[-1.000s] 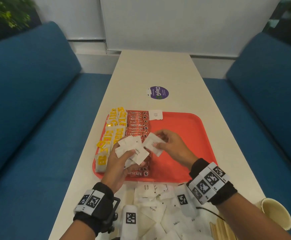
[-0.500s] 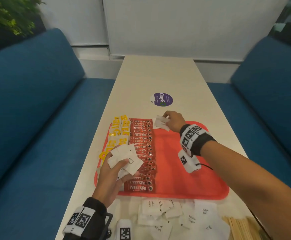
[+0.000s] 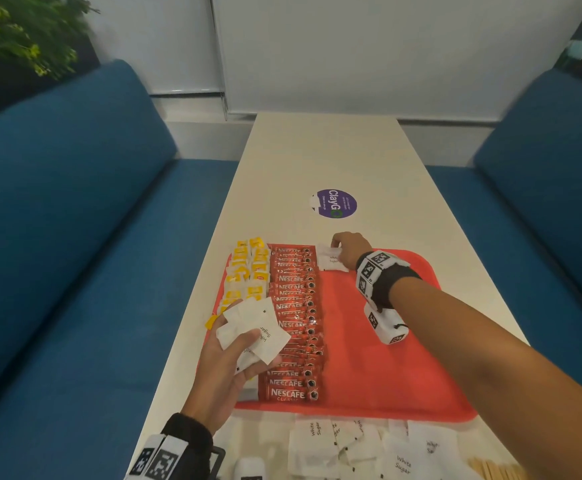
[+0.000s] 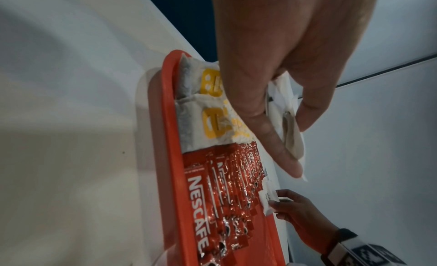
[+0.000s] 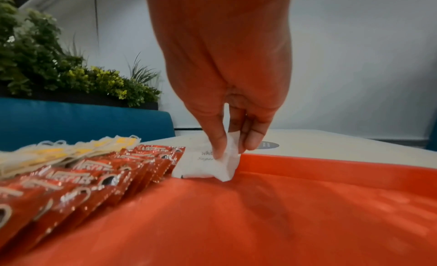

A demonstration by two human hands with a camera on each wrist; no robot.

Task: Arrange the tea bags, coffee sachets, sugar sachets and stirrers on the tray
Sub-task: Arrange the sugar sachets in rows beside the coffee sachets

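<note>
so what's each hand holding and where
Right hand pinches a sugar sachet at its far edge. Left hand grips a fan of sugar sachets by their near ends.

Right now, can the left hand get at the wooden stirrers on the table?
Probably not: the left hand already grips white sugar sachets, and the stirrers lie far across, beyond the right arm.

1. Long cream table (image 3: 320, 161) running away toward the far wall (image 3: 386, 53).
2. Blue upholstered benches, left (image 3: 57, 216) and right (image 3: 546, 188).
3. Green foliage (image 3: 16, 32), upper left.
4. Round purple sticker (image 3: 335, 204) on the tabletop.
</note>
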